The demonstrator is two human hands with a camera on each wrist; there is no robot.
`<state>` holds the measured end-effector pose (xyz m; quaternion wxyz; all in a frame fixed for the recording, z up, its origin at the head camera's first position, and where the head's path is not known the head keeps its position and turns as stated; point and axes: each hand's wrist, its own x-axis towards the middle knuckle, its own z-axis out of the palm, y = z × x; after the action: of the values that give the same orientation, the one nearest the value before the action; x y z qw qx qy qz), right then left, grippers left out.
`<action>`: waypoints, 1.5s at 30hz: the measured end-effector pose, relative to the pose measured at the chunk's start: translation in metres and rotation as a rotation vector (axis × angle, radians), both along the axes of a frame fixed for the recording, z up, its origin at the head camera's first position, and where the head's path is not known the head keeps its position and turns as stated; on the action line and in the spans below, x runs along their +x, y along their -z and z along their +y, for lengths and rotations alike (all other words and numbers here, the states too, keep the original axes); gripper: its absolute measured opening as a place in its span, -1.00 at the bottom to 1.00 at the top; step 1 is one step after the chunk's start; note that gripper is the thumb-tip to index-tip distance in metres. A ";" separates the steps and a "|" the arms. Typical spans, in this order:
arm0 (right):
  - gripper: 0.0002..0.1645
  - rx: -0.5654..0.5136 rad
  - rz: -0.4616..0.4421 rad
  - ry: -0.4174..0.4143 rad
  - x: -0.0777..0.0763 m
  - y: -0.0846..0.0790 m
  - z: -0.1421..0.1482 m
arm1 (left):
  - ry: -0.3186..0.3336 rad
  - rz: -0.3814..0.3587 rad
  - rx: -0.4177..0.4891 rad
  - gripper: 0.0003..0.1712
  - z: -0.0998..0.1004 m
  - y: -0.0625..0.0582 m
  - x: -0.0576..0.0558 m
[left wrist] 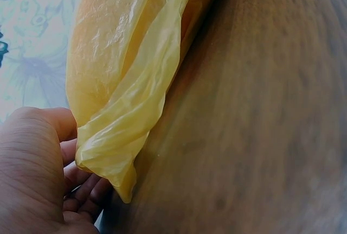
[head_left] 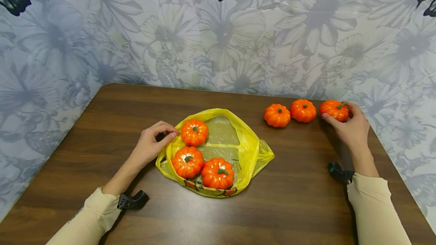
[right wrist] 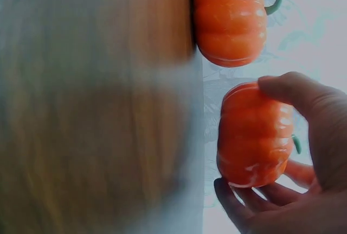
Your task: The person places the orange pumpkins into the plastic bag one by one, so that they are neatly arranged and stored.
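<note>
My right hand (head_left: 354, 126) grips a small orange pumpkin (head_left: 334, 110) with a green stem at the table's far right. Thumb and fingers reach round its sides, and in the right wrist view this pumpkin (right wrist: 255, 136) hangs clear of the tabletop. My left hand (head_left: 154, 141) pinches the left rim of a yellow plastic bag (head_left: 252, 146), which lies spread with its mouth up. Inside the bag sit three pumpkins: one at the back left (head_left: 194, 132), one at the front left (head_left: 187, 162) and one at the front (head_left: 218, 173).
Two more pumpkins stand left of my right hand, a left one (head_left: 277, 115) and a middle one (head_left: 303, 110), near the back edge of the brown wooden table (head_left: 293, 199). A flower-patterned wall (head_left: 225, 37) rises behind the table. Black wrist bands (head_left: 133, 200) stick out from both wrists.
</note>
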<state>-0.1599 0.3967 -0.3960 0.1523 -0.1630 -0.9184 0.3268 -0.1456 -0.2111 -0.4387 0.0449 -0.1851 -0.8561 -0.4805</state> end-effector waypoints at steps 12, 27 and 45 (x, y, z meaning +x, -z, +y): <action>-0.07 -0.016 0.105 -0.008 -0.001 -0.021 -0.018 | 0.005 -0.006 0.013 -0.88 0.001 -0.001 0.000; -0.07 -0.022 0.166 -0.098 0.001 -0.042 -0.047 | -0.003 -0.010 0.008 -0.88 0.001 0.000 0.000; -0.08 0.018 0.198 -0.282 0.011 -0.064 -0.090 | -0.002 -0.012 0.013 -0.88 0.001 -0.002 0.000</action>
<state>-0.1493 0.3063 -0.3317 0.1960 0.0018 -0.9156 0.3512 -0.1459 -0.2103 -0.4369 0.0415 -0.1812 -0.8534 -0.4870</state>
